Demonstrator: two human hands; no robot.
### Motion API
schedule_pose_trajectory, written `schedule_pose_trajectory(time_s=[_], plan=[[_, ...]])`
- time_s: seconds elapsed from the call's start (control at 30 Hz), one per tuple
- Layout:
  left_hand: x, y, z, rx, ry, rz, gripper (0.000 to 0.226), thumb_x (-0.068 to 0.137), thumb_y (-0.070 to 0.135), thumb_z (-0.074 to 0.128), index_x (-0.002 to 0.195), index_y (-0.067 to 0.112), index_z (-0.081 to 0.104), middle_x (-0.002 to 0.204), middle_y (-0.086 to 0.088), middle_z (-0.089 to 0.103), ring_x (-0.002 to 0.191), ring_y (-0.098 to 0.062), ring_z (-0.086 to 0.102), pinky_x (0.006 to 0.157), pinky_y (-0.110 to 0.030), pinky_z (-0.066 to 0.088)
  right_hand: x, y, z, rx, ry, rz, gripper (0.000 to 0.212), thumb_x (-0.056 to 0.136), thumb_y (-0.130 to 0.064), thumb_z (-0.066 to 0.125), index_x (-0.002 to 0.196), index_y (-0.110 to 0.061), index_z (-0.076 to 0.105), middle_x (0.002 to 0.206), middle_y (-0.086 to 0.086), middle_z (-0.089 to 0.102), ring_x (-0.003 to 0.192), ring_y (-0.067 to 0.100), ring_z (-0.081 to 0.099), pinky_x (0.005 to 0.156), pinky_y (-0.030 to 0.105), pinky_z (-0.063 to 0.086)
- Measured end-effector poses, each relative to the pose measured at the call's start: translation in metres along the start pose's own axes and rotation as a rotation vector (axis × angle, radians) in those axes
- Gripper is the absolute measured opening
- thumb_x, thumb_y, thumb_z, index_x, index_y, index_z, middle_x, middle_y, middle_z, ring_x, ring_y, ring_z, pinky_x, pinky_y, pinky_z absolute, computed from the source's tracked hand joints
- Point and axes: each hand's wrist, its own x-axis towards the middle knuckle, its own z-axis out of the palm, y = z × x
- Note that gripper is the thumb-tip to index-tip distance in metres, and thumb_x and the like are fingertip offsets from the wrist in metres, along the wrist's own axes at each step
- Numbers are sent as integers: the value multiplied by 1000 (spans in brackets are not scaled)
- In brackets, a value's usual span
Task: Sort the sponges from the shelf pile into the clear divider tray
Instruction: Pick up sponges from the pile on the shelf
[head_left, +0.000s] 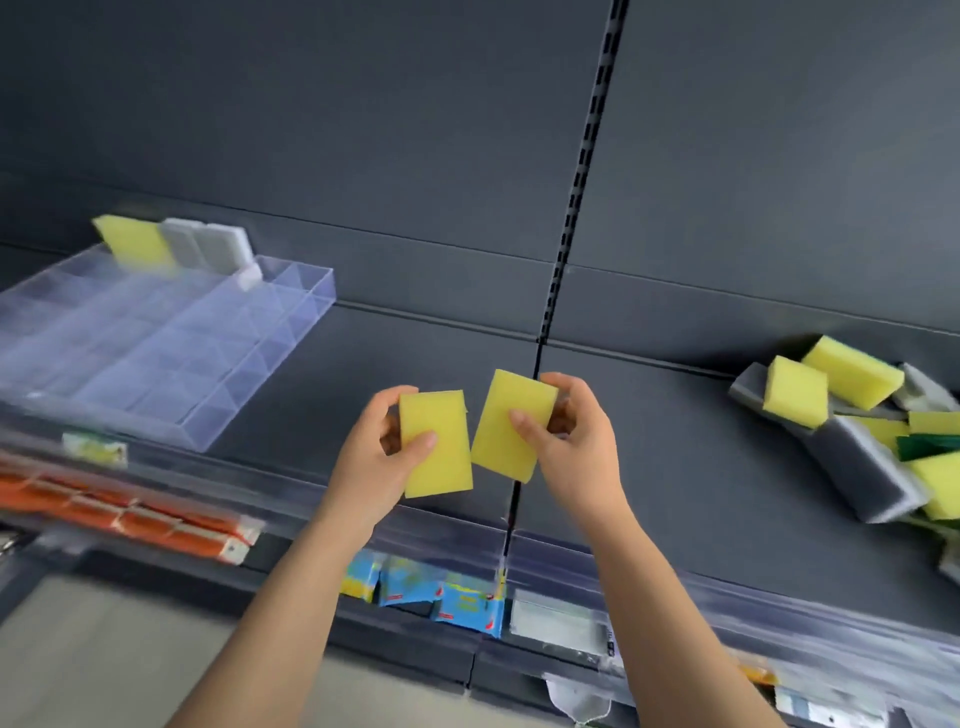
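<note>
I see the left yellow sponge (441, 467) upright, the right yellow sponge (498, 452) tilted, both central; sponge pile (852, 431) at 3 o'clock, clear divider tray (156, 358) at 10 o'clock

Over the dark shelf (395, 353), the left hand (376, 447) grips one yellow sponge (439, 447) and the right hand (569, 436) another (506, 431). The clear divider tray (218, 358) sits left, the sponge pile (862, 431) right.

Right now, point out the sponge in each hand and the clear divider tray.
left sponge (447, 454): head view, lower part of its yellow face.
right sponge (496, 449): head view, lower part of its yellow face.
clear divider tray (291, 332): head view, its right side wall.
</note>
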Motion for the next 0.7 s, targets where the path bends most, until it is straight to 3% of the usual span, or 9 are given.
schedule_pose_trajectory(time_s=[0.23, 0.5, 0.7], plan=[[-11, -12, -108, -33, 98, 2, 43, 87, 10, 65, 116, 38, 51, 113, 3, 63, 104, -15, 61, 85, -36, 53, -8, -30, 106, 42, -148, -10, 35, 82, -20, 73, 110, -31, 55, 90, -1, 63, 79, 13, 57, 67, 16, 47], [-8, -22, -243, 51, 147, 18, 42, 87, 20, 66, 107, 53, 48, 109, 6, 61, 98, -13, 61, 79, -37, 55, -19, -68, 236, 89, -212, -31, 32, 82, -20, 73, 107, -32, 55, 96, 8, 65, 88, 25, 61, 74, 29, 52], [5, -27, -318, 20, 170, 25, 41, 86, 16, 67, 109, 45, 49, 105, 2, 62, 96, -15, 62, 79, -36, 54, -16, -89, 311, 105, -238, -11, 33, 82, -19, 73, 109, -29, 57, 95, 11, 65, 78, 18, 57, 66, 22, 47]])
